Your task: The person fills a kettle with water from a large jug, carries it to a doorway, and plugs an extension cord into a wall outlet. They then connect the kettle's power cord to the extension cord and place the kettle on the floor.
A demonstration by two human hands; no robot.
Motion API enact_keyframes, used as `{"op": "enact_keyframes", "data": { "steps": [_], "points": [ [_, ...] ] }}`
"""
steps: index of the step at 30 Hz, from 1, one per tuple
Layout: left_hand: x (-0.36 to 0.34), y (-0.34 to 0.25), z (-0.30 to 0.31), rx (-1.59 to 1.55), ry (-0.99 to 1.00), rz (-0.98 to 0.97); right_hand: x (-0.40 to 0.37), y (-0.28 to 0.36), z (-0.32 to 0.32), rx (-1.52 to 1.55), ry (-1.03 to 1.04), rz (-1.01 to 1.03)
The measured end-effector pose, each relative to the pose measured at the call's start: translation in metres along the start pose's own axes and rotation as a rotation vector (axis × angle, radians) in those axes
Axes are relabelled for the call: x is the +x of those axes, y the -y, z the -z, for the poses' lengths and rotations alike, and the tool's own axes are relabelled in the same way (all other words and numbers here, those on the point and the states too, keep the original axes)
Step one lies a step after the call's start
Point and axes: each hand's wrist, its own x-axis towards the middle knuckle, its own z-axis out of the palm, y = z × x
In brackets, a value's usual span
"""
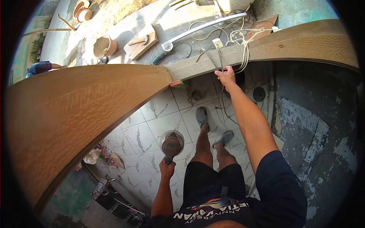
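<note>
My left hand (167, 170) hangs low by my thigh, fingers closed around the handle of a power sander (172, 144), whose round disc points away from me over the tiled floor (152, 129). My right hand (227, 75) is stretched out ahead, fingers wrapped around a dark cord (220, 57) at the edge of the concrete ledge (190, 68), just beside a tangle of white cables (243, 41). A big curved wooden panel (76, 110) fills my left side, and a bucket (103, 46) and a hammer (138, 40) sit further out beyond the ledge.
</note>
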Motion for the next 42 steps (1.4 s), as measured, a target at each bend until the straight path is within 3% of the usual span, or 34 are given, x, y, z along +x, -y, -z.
{"op": "enact_keyframes", "data": {
  "steps": [2,6,8,11,13,19,24,27,31,37,39,42],
  "points": [
    [0.007,-0.012,-0.005,-0.011,0.032,-0.004,0.012,-0.017,-0.006,-0.161,0.062,0.107],
    [0.011,-0.015,-0.017,0.093,0.100,0.001,0.001,0.009,-0.007,-0.357,-0.062,0.067],
    [0.010,-0.011,-0.026,0.091,0.113,0.016,0.000,0.017,-0.007,-0.331,-0.068,0.007],
    [0.004,-0.011,-0.038,0.120,0.168,0.053,-0.002,0.016,-0.001,-0.325,0.033,0.079],
    [0.004,-0.004,-0.044,0.119,0.169,0.032,-0.005,0.022,0.008,-0.099,0.238,0.022],
    [0.005,-0.004,-0.055,0.157,0.207,0.102,-0.048,0.067,0.058,0.240,0.484,-0.096],
    [0.008,0.002,-0.051,0.130,0.165,0.095,-0.133,0.097,0.124,0.429,0.426,0.302],
    [0.016,-0.003,-0.045,0.131,0.156,0.073,-0.179,0.094,0.167,0.516,0.374,0.367],
    [0.025,-0.008,-0.046,0.064,0.134,0.066,-0.233,0.067,0.197,0.399,0.407,0.434],
    [0.042,-0.012,-0.051,0.051,0.117,0.069,-0.313,0.023,0.199,0.394,0.546,0.252],
    [0.049,-0.012,-0.055,-0.007,0.122,0.069,-0.332,-0.001,0.199,0.266,0.590,0.048],
    [0.056,-0.017,-0.060,-0.041,0.137,0.088,-0.355,-0.054,0.204,0.223,0.562,-0.072]
  ]
}}
